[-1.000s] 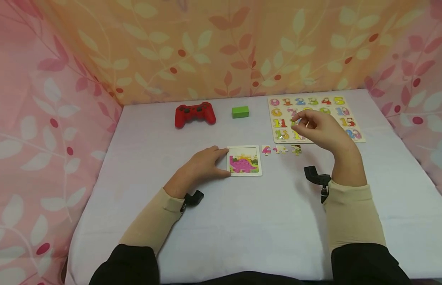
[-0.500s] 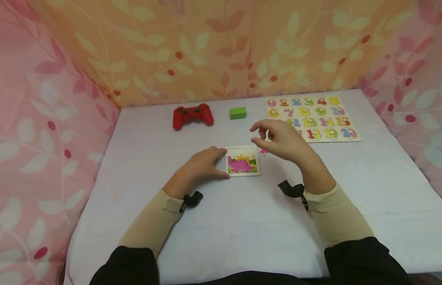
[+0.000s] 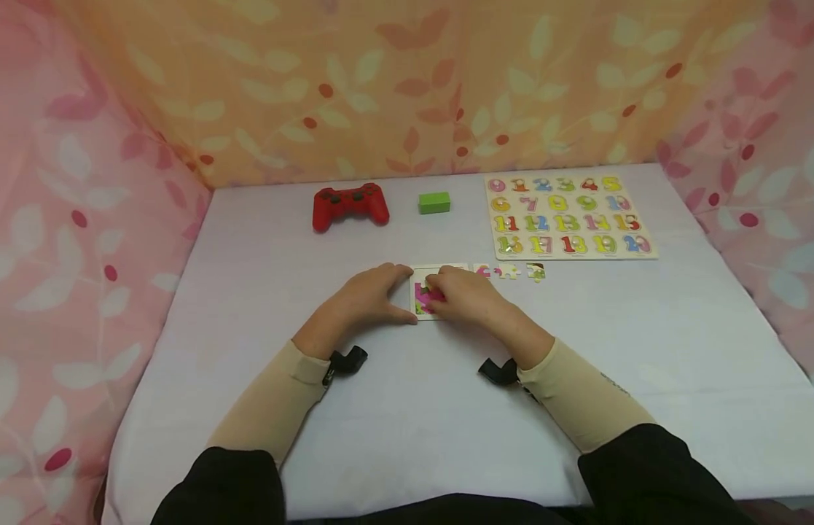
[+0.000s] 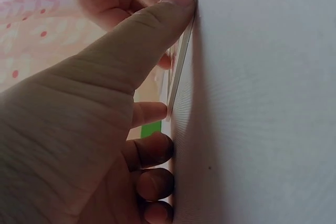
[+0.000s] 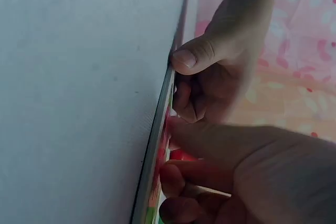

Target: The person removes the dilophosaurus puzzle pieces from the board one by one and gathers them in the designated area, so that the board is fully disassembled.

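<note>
A small white-framed jigsaw puzzle (image 3: pixel 426 270) lies flat in front of the person; its pink dinosaur picture is partly covered by the right hand. My left hand (image 3: pixel 370 297) holds the frame's left side, thumb at the near corner and index finger at the far one. In the left wrist view, the thumb sits at the frame's thin edge (image 4: pixel 180 66). Over the picture, my right hand (image 3: pixel 472 295) touches the pink pieces with thumb and index finger a little apart. Just right of the frame lie three loose jigsaw pieces (image 3: pixel 509 271) in a row.
A red game controller (image 3: pixel 350 206) lies at the back left, with a green block (image 3: pixel 434 203) to its right. At the back right is a number puzzle board (image 3: pixel 518 194). White cloth (image 3: pixel 407 415) covers the table, and patterned curtains stand behind and beside it.
My right hand has come left and down from over the number board onto the dinosaur picture, uncovering the board and loose pieces. The left hand keeps its hold on the frame.
</note>
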The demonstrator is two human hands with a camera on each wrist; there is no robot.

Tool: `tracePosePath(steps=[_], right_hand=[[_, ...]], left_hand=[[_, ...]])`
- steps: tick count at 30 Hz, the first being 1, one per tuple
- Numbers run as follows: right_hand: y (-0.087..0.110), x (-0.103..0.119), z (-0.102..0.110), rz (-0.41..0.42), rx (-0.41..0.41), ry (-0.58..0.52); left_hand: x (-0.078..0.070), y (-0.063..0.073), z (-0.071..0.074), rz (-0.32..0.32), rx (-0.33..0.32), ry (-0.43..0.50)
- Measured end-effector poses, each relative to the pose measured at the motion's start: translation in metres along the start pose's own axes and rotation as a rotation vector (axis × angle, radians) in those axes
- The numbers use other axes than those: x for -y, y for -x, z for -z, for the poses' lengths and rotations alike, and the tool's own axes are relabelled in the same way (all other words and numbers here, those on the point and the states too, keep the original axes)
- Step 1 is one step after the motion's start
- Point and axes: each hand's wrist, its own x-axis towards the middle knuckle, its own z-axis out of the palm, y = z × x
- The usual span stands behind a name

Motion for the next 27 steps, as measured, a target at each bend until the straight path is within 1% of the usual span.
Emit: tracePosePath(steps=[2,5,10,14,21,27], right_hand=[[-0.002,-0.006,-0.004,-0.020,-0.005,-0.037],[-0.004,-0.013,-0.008,-0.054,-0.003,-0.127],[-0.006,-0.018,-0.009,-0.099,-0.031,-0.248],[-0.006,-0.017,-0.010,-0.095,-0.060,-0.289],[-0.007,-0.012,-0.008,-0.032,-0.074,-0.243],[-0.008,-0.008,-0.010,0.010,-0.092,-0.172]], left_hand=[[0.000,-0.003,-0.001,-0.004,0.007,0.000],[0.000,-0.005,-0.003,-0.007,0.014,-0.007],[-0.003,-0.007,-0.002,-0.008,0.019,-0.014],[-0.002,-0.007,-0.002,-0.003,0.021,-0.016],[0.000,-0.005,-0.002,0.003,0.004,-0.018],[-0.001,-0.003,0.000,0.008,0.008,-0.010]])
